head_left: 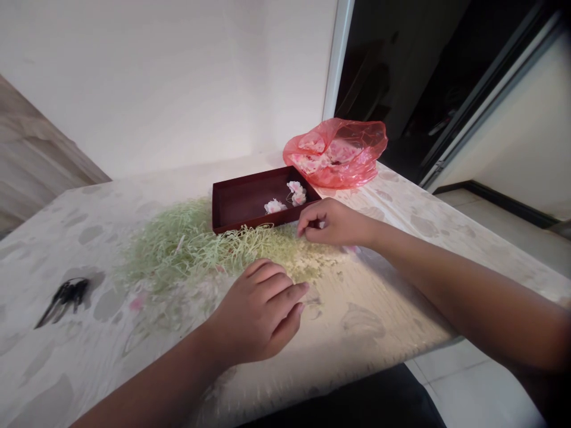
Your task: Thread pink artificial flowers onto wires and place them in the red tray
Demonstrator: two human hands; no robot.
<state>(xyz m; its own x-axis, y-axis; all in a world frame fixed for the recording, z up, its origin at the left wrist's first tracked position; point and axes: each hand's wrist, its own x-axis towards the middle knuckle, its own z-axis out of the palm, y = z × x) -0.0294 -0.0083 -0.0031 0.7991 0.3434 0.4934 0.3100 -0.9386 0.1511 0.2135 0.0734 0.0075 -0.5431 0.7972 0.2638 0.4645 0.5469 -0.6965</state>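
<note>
A dark red rectangular tray (250,199) sits on the table, with a few pink and white flowers (275,206) inside toward its right end. Pale green shredded filler (178,244) is heaped along the tray's left and front sides. My right hand (328,223) is at the tray's front right corner, fingers curled with the fingertips by the filler; what they hold, if anything, is hidden. My left hand (267,309) is over the table in front of the filler, palm down, its fingers loosely bent and partly apart, holding nothing visible.
Behind the tray's right corner, a red translucent plastic bag (352,157) holds more pink and white flowers. A bunch of keys (66,297) lies at the left on the patterned table cover (366,321). A wall stands behind the table, with a dark doorway at the right.
</note>
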